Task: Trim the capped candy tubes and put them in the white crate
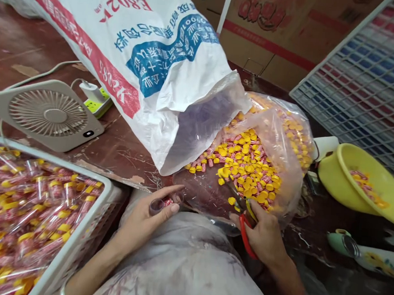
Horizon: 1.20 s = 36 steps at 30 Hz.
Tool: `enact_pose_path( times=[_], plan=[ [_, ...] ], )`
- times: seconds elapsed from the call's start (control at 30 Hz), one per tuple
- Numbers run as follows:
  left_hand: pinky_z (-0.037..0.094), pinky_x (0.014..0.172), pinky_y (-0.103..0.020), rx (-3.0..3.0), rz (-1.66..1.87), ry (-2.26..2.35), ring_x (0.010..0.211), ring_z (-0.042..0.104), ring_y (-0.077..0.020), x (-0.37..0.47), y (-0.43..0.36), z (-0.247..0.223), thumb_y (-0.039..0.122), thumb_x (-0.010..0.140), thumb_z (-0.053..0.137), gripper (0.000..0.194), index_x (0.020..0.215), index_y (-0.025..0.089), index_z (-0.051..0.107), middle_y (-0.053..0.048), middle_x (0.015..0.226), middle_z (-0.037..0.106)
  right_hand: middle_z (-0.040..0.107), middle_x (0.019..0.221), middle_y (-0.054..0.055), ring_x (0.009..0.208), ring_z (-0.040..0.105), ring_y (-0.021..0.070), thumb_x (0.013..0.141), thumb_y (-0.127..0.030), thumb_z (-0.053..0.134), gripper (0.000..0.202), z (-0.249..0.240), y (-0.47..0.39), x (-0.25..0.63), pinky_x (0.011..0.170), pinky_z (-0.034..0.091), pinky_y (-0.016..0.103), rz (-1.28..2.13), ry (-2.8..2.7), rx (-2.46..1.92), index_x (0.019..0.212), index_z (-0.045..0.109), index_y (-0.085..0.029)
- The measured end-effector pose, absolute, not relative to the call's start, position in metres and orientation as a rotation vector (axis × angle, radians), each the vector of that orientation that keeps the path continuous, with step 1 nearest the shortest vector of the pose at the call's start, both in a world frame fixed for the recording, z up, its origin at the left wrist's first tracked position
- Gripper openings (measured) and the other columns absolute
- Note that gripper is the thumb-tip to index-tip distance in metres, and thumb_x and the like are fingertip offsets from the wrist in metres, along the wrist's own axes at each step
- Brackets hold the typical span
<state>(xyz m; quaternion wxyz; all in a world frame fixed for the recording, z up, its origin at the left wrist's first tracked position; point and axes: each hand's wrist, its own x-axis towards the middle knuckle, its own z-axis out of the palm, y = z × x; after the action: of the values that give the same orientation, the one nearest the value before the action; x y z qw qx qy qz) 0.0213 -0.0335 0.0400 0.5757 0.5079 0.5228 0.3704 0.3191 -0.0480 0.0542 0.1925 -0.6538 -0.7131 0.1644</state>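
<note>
My left hand (147,219) is curled around a short clear plastic tube (156,205) with small red and white bits near its mouth, above my lap. To the right, my right hand (267,235) grips red-handled scissors (245,236). Their dark blades point up and left, toward yellow caps at the edge of a pile of small red-and-white pieces with yellow caps (248,168). The pile lies in and spills from a clear plastic bag (283,139). Above it, a large white woven sack (186,94) lies with its mouth gaping toward me.
A white basket (107,191) full of yellow-capped tubes stands at left, with a beige fan (55,116) and a green power strip (102,105) behind. On the right are a yellow bowl (334,181), a wire grid (358,85) and a flowered bottle (372,258). Cardboard boxes (289,29) stand at the back.
</note>
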Motion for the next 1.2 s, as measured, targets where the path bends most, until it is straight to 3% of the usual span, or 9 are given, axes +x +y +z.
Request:
enact_pose_path(
  times=[0.1, 0.17, 0.37, 0.7, 0.8, 0.97, 1.07, 1.13, 1.2],
  plan=[
    [0.037, 0.054, -0.022, 1.005, 0.898, 1.131, 0.062, 0.049, -0.0123, 0.032, -0.020, 0.039, 0.050, 0.083, 0.071, 0.041, 0.110, 0.019, 0.070, -0.001, 0.078, 0.063, 0.053, 0.057, -0.003, 0.050, 0.049, 0.0160, 0.088, -0.052, 0.060, 0.033, 0.048, -0.048, 0.322, 0.051, 0.033, 0.028, 0.205, -2.173, -1.779, 0.078, 0.048, -0.023],
    [0.031, 0.050, -0.020, 0.901, 0.947, 1.099, 0.056, 0.040, -0.0089, 0.040, -0.012, 0.038, 0.049, 0.080, 0.073, 0.038, 0.099, 0.017, 0.068, 0.003, 0.069, 0.054, 0.056, 0.060, -0.001, 0.052, 0.054, 0.0179, 0.090, -0.050, 0.058, 0.030, 0.042, -0.049, 0.319, 0.053, 0.033, 0.029, 0.120, -2.293, -1.698, 0.083, 0.052, -0.021],
    [0.027, 0.044, -0.019, 0.863, 0.850, 1.058, 0.049, 0.036, -0.0064, 0.053, -0.001, 0.040, 0.051, 0.071, 0.080, 0.043, 0.078, 0.017, 0.056, 0.006, 0.062, 0.045, 0.065, 0.073, 0.005, 0.067, 0.065, 0.0231, 0.087, -0.046, 0.064, 0.029, 0.036, -0.049, 0.306, 0.060, 0.038, 0.031, 0.070, -2.452, -1.589, 0.090, 0.057, -0.018],
    [0.031, 0.051, -0.020, 0.942, 1.067, 1.313, 0.056, 0.041, -0.0078, 0.020, -0.014, 0.027, 0.043, 0.079, 0.076, 0.032, 0.088, 0.017, 0.061, 0.005, 0.065, 0.050, 0.069, 0.095, 0.010, 0.088, 0.068, 0.0307, 0.080, -0.047, 0.076, 0.038, 0.037, -0.022, 0.286, 0.068, 0.047, 0.036, 0.179, -2.498, -1.952, 0.099, 0.063, -0.018],
    [0.036, 0.055, -0.020, 0.953, 1.003, 1.312, 0.061, 0.046, -0.0088, 0.019, -0.023, 0.029, 0.042, 0.077, 0.079, 0.034, 0.091, 0.016, 0.062, 0.004, 0.072, 0.055, 0.068, 0.098, 0.011, 0.094, 0.067, 0.0308, 0.082, -0.040, 0.076, 0.033, 0.027, -0.007, 0.263, 0.071, 0.050, 0.037, 0.219, -2.499, -1.952, 0.100, 0.062, -0.016],
    [0.047, 0.075, -0.023, 1.116, 0.892, 1.299, 0.081, 0.060, -0.0143, 0.026, -0.030, 0.037, 0.037, 0.081, 0.074, 0.028, 0.096, 0.017, 0.063, 0.000, 0.090, 0.065, 0.064, 0.111, 0.014, 0.107, 0.062, 0.0325, 0.082, -0.022, 0.073, 0.024, 0.028, 0.004, 0.260, 0.085, 0.052, 0.042, 0.256, -2.395, -1.772, 0.101, 0.060, -0.017],
    [0.049, 0.082, -0.026, 1.343, 0.823, 1.277, 0.088, 0.063, -0.0166, 0.033, -0.028, 0.041, 0.032, 0.088, 0.066, 0.018, 0.100, 0.019, 0.063, -0.001, 0.095, 0.069, 0.066, 0.103, 0.011, 0.093, 0.066, 0.0256, 0.095, -0.034, 0.059, 0.015, 0.038, -0.007, 0.260, 0.075, 0.054, 0.037, 0.651, -1.980, -1.607, 0.099, 0.057, -0.020],
    [0.051, 0.087, -0.029, 1.562, 0.785, 1.243, 0.094, 0.065, -0.0182, 0.039, -0.027, 0.044, 0.025, 0.091, 0.060, 0.015, 0.104, 0.019, 0.063, -0.003, 0.100, 0.069, 0.065, 0.083, 0.004, 0.066, 0.066, 0.0182, 0.100, -0.052, 0.046, 0.033, 0.041, -0.016, 0.250, 0.052, 0.050, 0.027, 1.266, -1.620, -1.459, 0.106, 0.054, -0.021],
    [0.052, 0.089, -0.031, 1.813, 0.738, 1.205, 0.101, 0.065, -0.0199, 0.043, -0.028, 0.045, 0.017, 0.092, 0.053, 0.026, 0.116, 0.019, 0.062, -0.007, 0.111, 0.066, 0.061, 0.067, -0.002, 0.047, 0.059, 0.0144, 0.096, -0.068, 0.039, 0.053, 0.037, -0.021, 0.233, 0.037, 0.039, 0.021, 1.845, -1.227, -1.250, 0.117, 0.051, -0.021]
  ],
)
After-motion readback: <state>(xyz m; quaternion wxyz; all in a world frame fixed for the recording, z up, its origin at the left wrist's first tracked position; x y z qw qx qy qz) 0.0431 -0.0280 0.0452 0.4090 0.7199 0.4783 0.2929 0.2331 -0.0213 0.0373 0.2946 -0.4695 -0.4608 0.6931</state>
